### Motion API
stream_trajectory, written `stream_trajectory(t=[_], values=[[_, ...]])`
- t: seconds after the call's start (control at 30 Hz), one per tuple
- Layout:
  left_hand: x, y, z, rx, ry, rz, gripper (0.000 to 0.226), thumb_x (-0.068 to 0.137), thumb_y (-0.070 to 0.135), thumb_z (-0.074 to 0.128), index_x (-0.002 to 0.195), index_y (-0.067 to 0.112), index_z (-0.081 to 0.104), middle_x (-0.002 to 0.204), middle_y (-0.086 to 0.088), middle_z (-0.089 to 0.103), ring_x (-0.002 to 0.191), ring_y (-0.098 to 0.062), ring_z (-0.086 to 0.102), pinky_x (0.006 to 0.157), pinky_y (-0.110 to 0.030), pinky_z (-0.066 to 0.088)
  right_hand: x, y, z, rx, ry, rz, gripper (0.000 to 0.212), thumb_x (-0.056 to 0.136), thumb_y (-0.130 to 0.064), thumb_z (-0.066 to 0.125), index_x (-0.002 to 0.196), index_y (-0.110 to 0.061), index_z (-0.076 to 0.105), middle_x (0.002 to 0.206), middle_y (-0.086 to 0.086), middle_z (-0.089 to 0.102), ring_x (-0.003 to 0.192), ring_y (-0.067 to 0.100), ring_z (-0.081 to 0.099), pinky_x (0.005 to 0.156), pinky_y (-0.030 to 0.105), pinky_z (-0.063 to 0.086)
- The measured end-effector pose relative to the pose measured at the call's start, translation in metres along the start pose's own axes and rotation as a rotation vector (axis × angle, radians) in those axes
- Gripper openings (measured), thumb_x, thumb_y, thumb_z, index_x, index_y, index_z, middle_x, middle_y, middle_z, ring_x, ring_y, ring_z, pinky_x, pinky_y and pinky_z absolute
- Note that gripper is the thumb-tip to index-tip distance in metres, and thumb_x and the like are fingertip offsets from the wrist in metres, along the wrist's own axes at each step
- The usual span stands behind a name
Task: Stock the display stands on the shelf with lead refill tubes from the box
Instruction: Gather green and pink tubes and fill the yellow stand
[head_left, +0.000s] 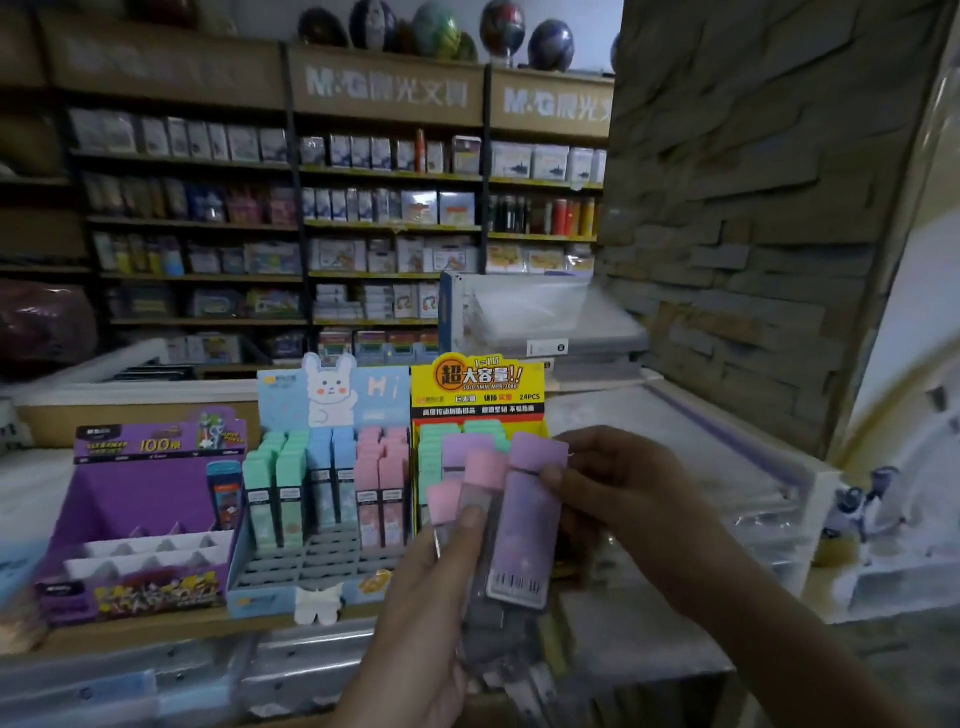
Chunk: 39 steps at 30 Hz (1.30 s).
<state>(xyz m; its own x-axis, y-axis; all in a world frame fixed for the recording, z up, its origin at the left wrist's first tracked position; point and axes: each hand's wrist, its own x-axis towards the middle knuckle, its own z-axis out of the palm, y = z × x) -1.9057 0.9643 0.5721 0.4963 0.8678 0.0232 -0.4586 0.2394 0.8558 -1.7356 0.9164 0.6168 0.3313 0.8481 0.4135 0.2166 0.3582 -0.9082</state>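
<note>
My left hand (421, 613) grips a fanned bundle of lead refill tubes (480, 499) with pink and purple caps, thumb across their front. My right hand (618, 488) pinches the upper part of the purple tube (524, 535) at the bundle's right side. Both hands are in front of the yellow display stand (478, 387), which holds green-capped tubes and a purple one. To its left the blue bunny display stand (332, 395) carries green, blue and pink tubes, with empty grey slots in its front rows. The box is not in sight.
A purple display stand (130, 499) with white dividers and one tube stands at the left on the wooden shelf (156, 631). Clear plastic packs (727, 467) lie to the right, beside a stone-clad pillar (753, 208). Stocked stationery shelves (311, 223) fill the background.
</note>
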Motion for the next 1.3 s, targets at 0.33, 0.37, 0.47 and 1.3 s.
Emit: stream_trajectory(t=[0.33,0.37,0.47,1.3], values=[[0.034,-0.029,0.047,0.046,0.278,0.203,0.023,0.078,0.039,0.076,0.085,0.017,0.079,0.083,-0.023,0.074,0.058,-0.027,0.067,0.051,-0.033,0.056,0.109,0.005,-0.072,-0.132,-0.05,-0.134,0.008,0.093,-0.007,0.069,0.097,-0.005,0.063,0.056,0.0,0.062,0.049,0.014,0.057,0.046,0.026,0.047],[0.035,-0.03,0.05,0.035,0.299,0.205,0.023,0.076,0.038,0.077,0.084,0.017,0.08,0.081,-0.023,0.073,0.056,-0.027,0.066,0.048,-0.032,0.054,0.118,0.007,-0.071,-0.152,-0.072,-0.136,0.008,0.092,-0.007,0.069,0.097,-0.005,0.062,0.055,-0.001,0.062,0.049,0.014,0.058,0.046,0.026,0.047],[0.043,-0.031,0.052,0.007,0.362,0.195,0.026,0.071,0.031,0.079,0.083,0.008,0.079,0.076,-0.025,0.071,0.052,-0.028,0.063,0.043,-0.031,0.05,0.14,0.013,-0.064,-0.227,-0.108,-0.145,0.008,0.093,-0.006,0.068,0.092,-0.006,0.06,0.054,0.005,0.062,0.052,0.02,0.06,0.05,0.031,0.052],[0.048,-0.037,0.059,-0.071,0.356,0.246,0.021,0.07,0.025,0.071,0.08,0.01,0.081,0.082,-0.026,0.073,0.051,-0.027,0.063,0.044,-0.032,0.051,0.153,0.061,-0.053,-0.696,-0.269,-0.271,0.02,0.079,-0.004,0.073,0.086,-0.022,0.069,0.064,-0.007,0.055,0.056,0.004,0.048,0.063,0.029,0.049]])
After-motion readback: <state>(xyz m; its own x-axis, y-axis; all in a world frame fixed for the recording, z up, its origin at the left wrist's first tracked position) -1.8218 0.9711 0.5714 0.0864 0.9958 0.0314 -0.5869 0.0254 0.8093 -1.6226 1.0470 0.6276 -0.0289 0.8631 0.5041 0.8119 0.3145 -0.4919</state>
